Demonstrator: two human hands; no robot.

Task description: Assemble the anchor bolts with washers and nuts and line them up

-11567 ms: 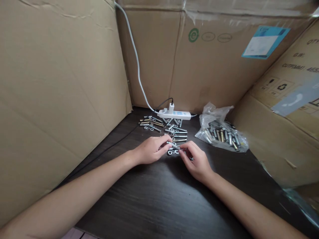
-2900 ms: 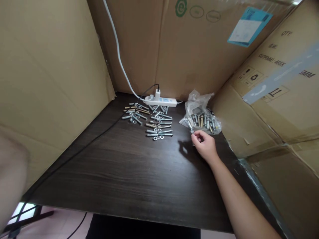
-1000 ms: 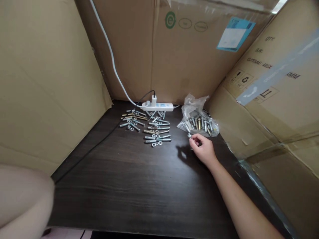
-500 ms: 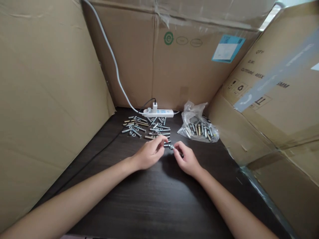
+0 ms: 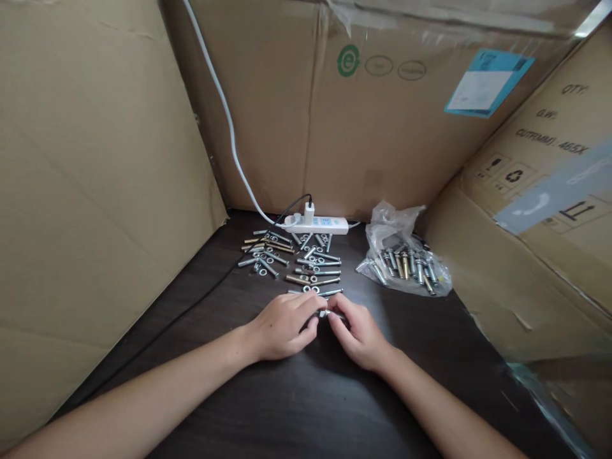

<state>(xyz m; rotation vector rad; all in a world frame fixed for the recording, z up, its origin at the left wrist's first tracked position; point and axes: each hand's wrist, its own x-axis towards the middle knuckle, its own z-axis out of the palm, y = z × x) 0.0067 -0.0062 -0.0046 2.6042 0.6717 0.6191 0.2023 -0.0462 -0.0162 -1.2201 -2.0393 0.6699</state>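
Bolt in fingers, “QTY” on carton

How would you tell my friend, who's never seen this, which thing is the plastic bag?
Find the big cardboard panel with the blue label, then look down to the dark table. Right of the white power strip sits the crumpled, see-through plastic bag. It's the one with bolts bunched inside, while the loose bolts left of it lie uncovered.

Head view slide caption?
Left hand and right hand pinch a fastener near bolts and washers on a dark table.
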